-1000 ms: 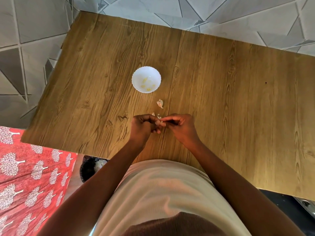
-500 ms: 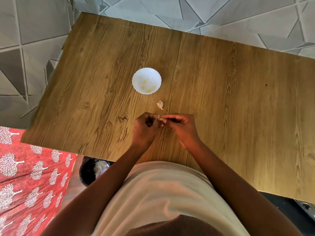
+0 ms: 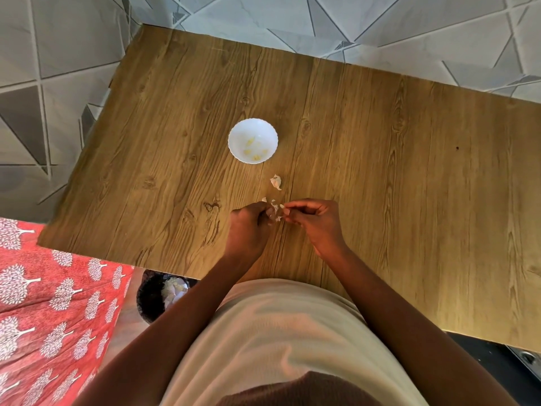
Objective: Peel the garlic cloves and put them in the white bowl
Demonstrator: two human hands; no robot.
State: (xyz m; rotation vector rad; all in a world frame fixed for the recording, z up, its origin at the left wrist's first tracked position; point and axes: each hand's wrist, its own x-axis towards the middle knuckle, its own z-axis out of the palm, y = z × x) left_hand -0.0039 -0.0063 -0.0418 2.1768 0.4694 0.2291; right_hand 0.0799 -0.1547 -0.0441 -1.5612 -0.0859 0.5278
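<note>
1. Right now the garlic clove (image 3: 274,213) sits between the two hands, just above the table (image 3: 380,171), near its front edge and almost on the body's midline.
2. Left hand (image 3: 248,227) has its fingers curled around the clove's left side, so its grip is narrow and holds the clove; how much of the clove is hidden inside the fist cannot be told.
3. Right hand (image 3: 314,221) pinches at the clove's right side with thumb and forefinger tips, a tight grip on what looks like a bit of loose skin.
4. Clove's long axis is too small and too covered to read with any confidence.
5. White bowl (image 3: 253,141) lies straight ahead of the hands and a little to the left, well apart from them, with several peeled pieces already in it.
6. By my judgement the left hand is the nearer one for the drop, since the bowl lies almost directly beyond it.
7. Between bowl and hands lies a second clove (image 3: 275,181), apparently unpeeled, which the reach must clear.
</note>
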